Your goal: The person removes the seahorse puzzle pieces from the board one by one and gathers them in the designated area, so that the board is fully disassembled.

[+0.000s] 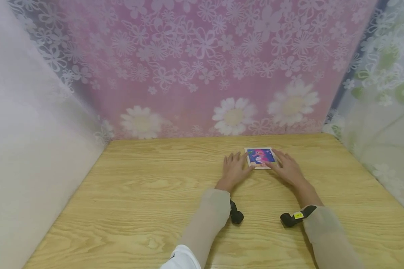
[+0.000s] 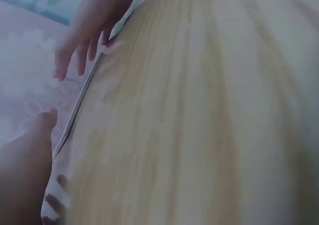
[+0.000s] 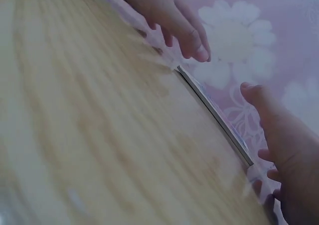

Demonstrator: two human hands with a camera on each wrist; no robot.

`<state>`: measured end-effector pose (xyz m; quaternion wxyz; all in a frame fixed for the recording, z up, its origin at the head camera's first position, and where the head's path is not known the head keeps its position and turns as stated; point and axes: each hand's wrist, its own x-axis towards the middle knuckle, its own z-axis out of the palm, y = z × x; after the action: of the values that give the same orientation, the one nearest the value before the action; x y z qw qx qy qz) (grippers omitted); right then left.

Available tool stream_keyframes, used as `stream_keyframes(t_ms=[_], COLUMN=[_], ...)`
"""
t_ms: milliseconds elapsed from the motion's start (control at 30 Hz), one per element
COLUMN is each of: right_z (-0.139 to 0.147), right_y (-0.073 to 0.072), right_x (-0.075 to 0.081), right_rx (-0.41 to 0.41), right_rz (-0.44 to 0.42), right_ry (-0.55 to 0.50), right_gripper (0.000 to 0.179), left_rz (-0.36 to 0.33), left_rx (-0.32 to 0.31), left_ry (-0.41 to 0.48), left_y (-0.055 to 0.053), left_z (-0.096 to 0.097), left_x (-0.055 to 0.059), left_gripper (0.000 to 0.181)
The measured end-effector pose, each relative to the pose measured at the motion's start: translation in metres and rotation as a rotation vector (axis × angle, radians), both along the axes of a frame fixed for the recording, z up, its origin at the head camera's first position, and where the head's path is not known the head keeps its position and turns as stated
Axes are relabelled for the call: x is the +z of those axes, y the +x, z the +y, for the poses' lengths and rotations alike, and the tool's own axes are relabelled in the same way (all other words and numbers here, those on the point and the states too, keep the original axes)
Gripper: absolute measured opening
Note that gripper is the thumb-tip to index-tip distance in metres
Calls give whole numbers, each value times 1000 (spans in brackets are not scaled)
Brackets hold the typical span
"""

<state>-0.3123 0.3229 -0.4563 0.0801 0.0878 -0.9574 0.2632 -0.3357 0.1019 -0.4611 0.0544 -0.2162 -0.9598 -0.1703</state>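
A small square picture board (image 1: 260, 157) with a pink seahorse on a blue ground and a white border lies flat on the wooden table. At its left edge is my left hand (image 1: 234, 170), palm down with fingers spread and the thumb by the near left corner. My right hand (image 1: 287, 169) lies along the right side, its thumb over the near right corner. Seen edge-on in the right wrist view, the board (image 3: 214, 114) is thin, and both thumbs appear raised above its level. The left wrist view shows the board's edge (image 2: 79, 103) between the two hands.
The wood-grain table (image 1: 148, 209) runs back to a pink flowered curtain (image 1: 188, 74). A pale wall (image 1: 30, 130) stands on the left and a flowered curtain (image 1: 387, 123) on the right. Black wrist cameras (image 1: 236, 216) sit at both cuffs.
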Motion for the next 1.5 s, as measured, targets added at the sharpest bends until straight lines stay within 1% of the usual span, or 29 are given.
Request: stream_keyframes(t_ms=[100, 267, 367, 600, 700, 867, 1033, 1067, 1200, 1267, 1300, 1500], right_z=[3, 2, 3, 1, -2, -7, -12, -14, -18, -20, -21, -28], right_y=[0, 0, 0, 2, 4, 8, 13, 14, 19, 22, 23, 30], right_x=[-4, -6, -7, -9, -10, -10, -11, -11, -13, -13, -13, -12], right_rx=[9, 9, 5, 13, 20, 34, 38, 37, 47, 57, 59, 76], right_rz=[-12, -1, 2, 25, 31, 69, 104, 107, 113, 111, 108, 115], right_ry=[-16, -9, 2, 28, 38, 51, 49, 49, 54, 53, 54, 57], right_gripper=[71, 71, 73, 71, 70, 68, 66, 66, 66, 65, 65, 64], left_rz=[-20, -31, -41, -32, -26, -25, -37, -24, -19, -14, -24, 10], left_rx=[12, 43, 45, 29, 27, 29, 8, 1, -14, -16, -14, -14], left_ry=[-1, -81, -106, -93, -100, -108, -63, -46, -15, -18, -27, -74], left_y=[1, 2, 2, 3, 4, 5, 9, 12, 18, 22, 22, 27], left_z=[2, 5, 5, 2, 0, -6, -13, -15, -23, -26, -27, -36], left_x=[-3, -2, -1, -5, -5, -6, -7, -7, -5, -5, -5, -7], left_gripper=[61, 57, 56, 56, 56, 55, 56, 56, 56, 55, 55, 54])
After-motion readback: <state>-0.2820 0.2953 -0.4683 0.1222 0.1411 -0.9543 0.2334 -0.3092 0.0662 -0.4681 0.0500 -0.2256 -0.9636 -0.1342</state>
